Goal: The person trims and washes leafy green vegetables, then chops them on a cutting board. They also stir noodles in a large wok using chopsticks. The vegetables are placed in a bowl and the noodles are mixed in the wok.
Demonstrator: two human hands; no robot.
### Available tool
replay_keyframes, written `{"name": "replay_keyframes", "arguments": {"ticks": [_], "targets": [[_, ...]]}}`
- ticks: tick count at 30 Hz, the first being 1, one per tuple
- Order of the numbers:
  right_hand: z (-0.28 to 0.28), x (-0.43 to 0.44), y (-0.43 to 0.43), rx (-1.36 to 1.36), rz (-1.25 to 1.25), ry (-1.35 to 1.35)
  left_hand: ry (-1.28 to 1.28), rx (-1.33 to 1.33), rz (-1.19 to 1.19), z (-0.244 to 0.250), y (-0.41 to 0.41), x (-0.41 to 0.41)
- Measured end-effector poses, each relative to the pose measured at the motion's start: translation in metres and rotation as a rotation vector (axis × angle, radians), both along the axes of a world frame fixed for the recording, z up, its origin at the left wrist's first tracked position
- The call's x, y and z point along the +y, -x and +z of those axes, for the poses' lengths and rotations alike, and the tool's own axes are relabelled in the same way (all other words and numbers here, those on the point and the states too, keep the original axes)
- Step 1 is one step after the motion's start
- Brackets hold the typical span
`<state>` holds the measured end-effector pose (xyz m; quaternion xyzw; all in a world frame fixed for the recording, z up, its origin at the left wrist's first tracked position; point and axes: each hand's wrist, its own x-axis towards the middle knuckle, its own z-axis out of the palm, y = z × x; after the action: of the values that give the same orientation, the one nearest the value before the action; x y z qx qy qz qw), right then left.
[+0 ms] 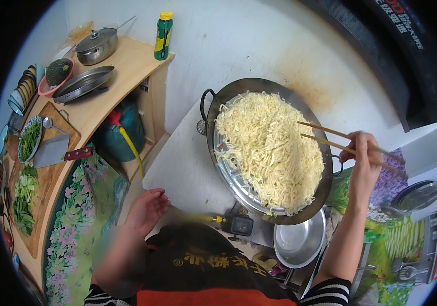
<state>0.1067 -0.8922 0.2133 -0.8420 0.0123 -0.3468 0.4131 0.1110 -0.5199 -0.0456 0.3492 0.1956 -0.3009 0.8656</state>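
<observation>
My right hand [363, 157] holds a pair of wooden chopsticks [329, 132], parted, with their tips at the right side of a large heap of pale noodles [268, 149]. Bits of green show among the noodles. They lie on a metal steamer tray [228, 178] inside a big dark wok [241, 86] with looped handles. My left hand [149, 208] is raised near the front edge of the white stove top, its fingers loosely curled and apart, holding nothing. It touches neither the wok nor the stove top.
Left, a wooden counter [134, 53] bears a cutting board [44, 199] with chopped greens [25, 199], a cleaver [54, 149], a pan [84, 84] and a lidded pot [96, 44]. A metal basin [298, 241] sits below the wok's right front. A range hood [394, 57] hangs upper right.
</observation>
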Motion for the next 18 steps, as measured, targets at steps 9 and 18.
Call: {"name": "replay_keyframes", "arguments": {"ticks": [9, 18], "targets": [[-0.094, 0.087, -0.044, 0.022, 0.476, 0.446, 0.009, -0.012, -0.017, 0.001, -0.003, -0.008], [-0.076, 0.020, -0.069, 0.263, 0.022, 0.333, 0.038, 0.035, 0.099, -0.009, 0.003, 0.015]]}}
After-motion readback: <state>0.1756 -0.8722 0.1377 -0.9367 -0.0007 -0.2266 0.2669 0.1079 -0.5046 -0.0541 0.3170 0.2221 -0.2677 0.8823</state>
